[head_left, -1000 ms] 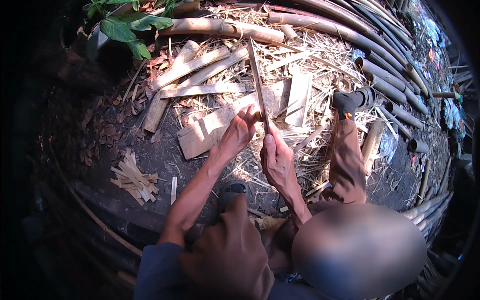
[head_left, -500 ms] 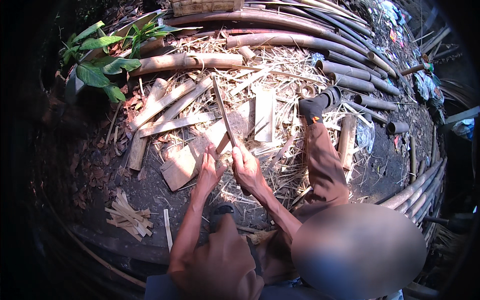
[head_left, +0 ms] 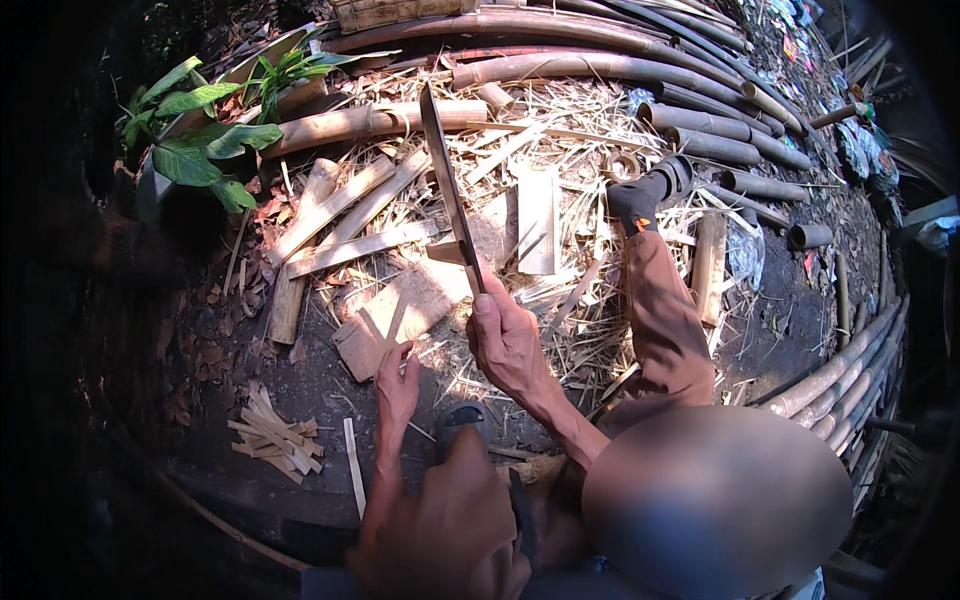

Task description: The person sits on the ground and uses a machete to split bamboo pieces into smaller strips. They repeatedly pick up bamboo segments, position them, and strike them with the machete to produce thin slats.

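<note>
My right hand (head_left: pixel 510 345) is closed around the lower end of a long, dark-bladed knife (head_left: pixel 448 175), whose blade points up and away. A short piece of split bamboo (head_left: pixel 446 252) sits against the blade's left side, just above that hand. Lower and to the left, my left hand (head_left: pixel 397 385) has its fingers drawn together at the near end of a thin bamboo strip (head_left: pixel 396 320). Behind the strip a flat wooden board (head_left: pixel 425 295) lies on the ground.
Cut bamboo strips (head_left: pixel 275 435) lie piled at left. Split bamboo lengths (head_left: pixel 335 210) and shavings cover the ground ahead. Bamboo poles (head_left: pixel 600 68) lie along the back, with more poles (head_left: pixel 840 370) at right. A leafy plant (head_left: pixel 190 140) stands far left. A sandalled foot (head_left: pixel 650 190) rests among the shavings.
My left hand has drawn back toward me and left, away from the knife. My right hand has turned the knife slightly more upright, and the short bamboo piece stays against the blade.
</note>
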The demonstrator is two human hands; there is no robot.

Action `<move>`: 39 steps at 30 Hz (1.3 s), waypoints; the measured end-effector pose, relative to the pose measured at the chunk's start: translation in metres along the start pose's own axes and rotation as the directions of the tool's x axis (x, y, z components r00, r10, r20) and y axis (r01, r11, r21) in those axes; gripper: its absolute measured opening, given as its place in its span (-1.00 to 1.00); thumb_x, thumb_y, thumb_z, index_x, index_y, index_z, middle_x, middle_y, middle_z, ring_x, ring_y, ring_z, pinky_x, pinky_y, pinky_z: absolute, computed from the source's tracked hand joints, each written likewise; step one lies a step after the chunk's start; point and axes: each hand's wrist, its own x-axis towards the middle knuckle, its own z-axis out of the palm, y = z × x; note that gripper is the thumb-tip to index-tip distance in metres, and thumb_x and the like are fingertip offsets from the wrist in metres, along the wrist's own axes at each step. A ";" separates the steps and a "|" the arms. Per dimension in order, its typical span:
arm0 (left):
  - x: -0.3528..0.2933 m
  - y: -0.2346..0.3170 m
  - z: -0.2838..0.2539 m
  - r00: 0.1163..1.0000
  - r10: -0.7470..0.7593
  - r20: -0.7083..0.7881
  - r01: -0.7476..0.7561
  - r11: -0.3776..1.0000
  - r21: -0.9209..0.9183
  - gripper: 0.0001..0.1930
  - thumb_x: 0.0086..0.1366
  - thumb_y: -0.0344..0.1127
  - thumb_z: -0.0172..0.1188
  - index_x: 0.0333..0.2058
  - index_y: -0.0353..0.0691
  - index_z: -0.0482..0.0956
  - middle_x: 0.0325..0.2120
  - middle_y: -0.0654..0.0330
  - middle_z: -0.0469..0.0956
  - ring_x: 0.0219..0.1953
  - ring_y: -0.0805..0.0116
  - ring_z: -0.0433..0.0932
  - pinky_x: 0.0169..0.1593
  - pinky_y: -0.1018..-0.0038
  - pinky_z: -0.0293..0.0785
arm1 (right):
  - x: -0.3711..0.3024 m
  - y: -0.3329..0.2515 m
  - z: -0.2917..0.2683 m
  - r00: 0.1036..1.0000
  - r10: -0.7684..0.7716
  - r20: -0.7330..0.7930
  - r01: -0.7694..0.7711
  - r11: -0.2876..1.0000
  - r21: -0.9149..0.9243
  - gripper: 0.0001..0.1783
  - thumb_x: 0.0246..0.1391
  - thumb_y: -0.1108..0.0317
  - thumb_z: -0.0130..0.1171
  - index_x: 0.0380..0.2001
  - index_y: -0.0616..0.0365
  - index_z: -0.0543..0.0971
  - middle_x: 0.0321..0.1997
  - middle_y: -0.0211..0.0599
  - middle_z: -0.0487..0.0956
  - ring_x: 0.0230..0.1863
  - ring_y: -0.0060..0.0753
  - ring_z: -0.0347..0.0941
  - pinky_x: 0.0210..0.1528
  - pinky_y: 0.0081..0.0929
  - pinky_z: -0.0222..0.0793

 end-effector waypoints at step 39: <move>0.054 0.088 0.001 0.998 -0.062 -0.011 0.050 0.896 -0.442 -0.46 0.49 0.02 -0.24 -0.46 -0.34 0.42 -0.59 0.12 0.54 -0.57 0.40 0.47 -0.41 0.46 0.44 | -0.005 0.174 0.012 0.948 0.317 0.011 -0.308 0.928 -0.209 -0.37 0.30 -0.01 -0.14 0.27 0.21 0.21 -0.10 0.43 0.51 0.02 0.42 0.42 0.07 0.06 0.32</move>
